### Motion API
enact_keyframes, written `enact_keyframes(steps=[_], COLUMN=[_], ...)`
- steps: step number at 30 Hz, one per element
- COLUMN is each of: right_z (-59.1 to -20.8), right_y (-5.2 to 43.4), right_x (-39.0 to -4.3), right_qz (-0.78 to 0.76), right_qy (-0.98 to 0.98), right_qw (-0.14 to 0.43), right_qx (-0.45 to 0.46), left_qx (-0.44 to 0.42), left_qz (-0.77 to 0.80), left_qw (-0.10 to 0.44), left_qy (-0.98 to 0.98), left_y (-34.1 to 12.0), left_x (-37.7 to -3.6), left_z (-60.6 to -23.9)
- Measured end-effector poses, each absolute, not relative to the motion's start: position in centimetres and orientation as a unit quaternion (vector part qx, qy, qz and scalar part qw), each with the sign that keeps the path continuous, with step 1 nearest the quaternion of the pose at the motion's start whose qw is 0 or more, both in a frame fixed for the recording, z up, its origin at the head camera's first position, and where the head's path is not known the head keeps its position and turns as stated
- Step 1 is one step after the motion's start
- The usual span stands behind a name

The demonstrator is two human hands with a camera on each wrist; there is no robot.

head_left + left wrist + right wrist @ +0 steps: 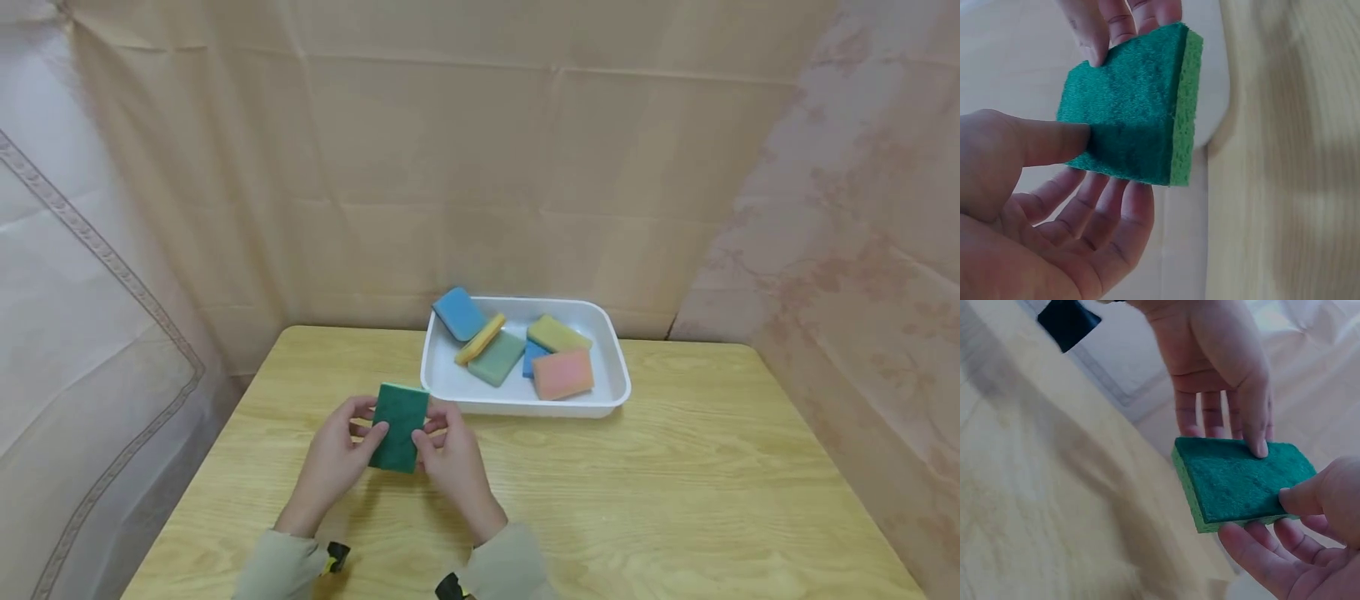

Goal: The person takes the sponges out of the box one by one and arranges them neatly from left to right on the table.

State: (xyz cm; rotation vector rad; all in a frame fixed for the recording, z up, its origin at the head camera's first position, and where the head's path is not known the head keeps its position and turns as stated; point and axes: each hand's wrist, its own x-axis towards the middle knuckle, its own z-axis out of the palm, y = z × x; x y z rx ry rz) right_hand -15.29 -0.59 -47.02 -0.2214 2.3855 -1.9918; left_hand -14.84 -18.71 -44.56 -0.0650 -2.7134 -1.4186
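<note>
Green sponge (400,429) is held above the wooden table (675,475), near the front left corner of the white tray (525,408), with left hand (332,461) and right hand (456,462) each pinching one side between thumb and fingers, dark scouring face (1122,100) under the thumbs. Lifting, I judge, is done; neither setting down nor letting go is. Six other sponges (563,374) lie in the tray, none in hand, a blue one (460,314) propped on the rim. Whether the held sponge brushes the tray's corner is hard to tell
</note>
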Motion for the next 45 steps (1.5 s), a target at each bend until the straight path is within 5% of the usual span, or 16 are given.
enact_keyframes(steps=[18,45], right_z=[-48.5,-49.2], right_y=[-5.6,-6.9], right_x=[-16.7,-18.4], right_qz=[-0.546,-0.532], right_qy=[0.826,0.819], right_qw=[0.097,0.213], right_qx=[-0.097,-0.031], left_qx=[0.028,0.016], left_qz=[-0.374,-0.305], left_qw=[-0.009,-0.105], left_qy=[-0.927,-0.946], left_y=[-23.4,-23.8], left_x=[-14.1,-16.7], left_z=[-46.9,-47.6])
